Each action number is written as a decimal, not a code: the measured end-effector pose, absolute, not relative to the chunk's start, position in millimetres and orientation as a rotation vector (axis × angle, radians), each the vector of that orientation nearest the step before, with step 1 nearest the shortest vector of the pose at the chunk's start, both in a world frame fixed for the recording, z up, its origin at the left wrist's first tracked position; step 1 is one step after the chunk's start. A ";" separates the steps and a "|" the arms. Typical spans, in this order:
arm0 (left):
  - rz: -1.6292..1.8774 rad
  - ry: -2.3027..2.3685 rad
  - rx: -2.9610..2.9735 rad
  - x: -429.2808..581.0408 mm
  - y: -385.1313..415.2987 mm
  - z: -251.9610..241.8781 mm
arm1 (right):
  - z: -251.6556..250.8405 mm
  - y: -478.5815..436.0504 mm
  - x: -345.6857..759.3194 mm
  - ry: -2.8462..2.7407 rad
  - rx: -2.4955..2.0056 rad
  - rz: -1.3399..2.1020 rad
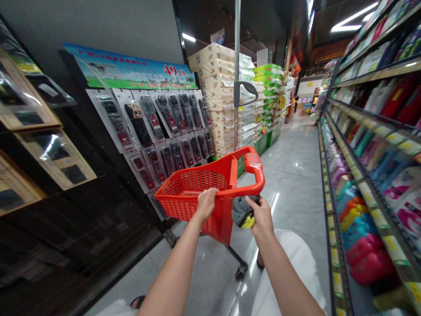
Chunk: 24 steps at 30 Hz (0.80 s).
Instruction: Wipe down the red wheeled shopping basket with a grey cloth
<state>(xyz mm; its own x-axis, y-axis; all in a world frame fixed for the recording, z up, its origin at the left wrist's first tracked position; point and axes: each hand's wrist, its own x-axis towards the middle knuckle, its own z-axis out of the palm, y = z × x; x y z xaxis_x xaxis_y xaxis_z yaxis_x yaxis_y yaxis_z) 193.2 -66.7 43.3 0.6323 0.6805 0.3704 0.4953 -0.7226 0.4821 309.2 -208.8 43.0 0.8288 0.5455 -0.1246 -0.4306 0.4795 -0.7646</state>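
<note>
A red plastic shopping cart (194,206) stands at the middle, turned sideways, its basket toward the left and its handle (258,173) at the right. My left hand (206,204) grips the near rim of the basket, fingers curled over the edge. Bunched in my right hand (262,215), just below the cart handle, is a grey and yellow cloth (243,211), its thumb pressed on top. The basket's visible inside shows no goods, though its near bottom is hidden by the wall.
Packaged belts hang on a display (161,118) behind the cart, with a metal pole (236,57) beside stacked boxes (215,87). Shelves of bottles (365,175) line the right side. A grey tiled aisle (292,162) runs back between them. Framed packages (55,153) hang at left.
</note>
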 end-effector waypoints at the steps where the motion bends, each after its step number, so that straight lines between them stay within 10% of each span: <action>1: 0.779 0.937 2.516 194.2 -67.4 43.0 | 44.2 -210.6 311.2 -0.133 -0.893 0.544; 11: 0.795 0.927 2.439 206.5 -85.2 43.0 | 70.2 -232.6 365.4 -0.667 -1.592 -0.493; 24: 0.706 0.942 2.368 218.9 -94.0 49.7 | 82.0 -221.8 349.6 -1.122 -1.996 -0.726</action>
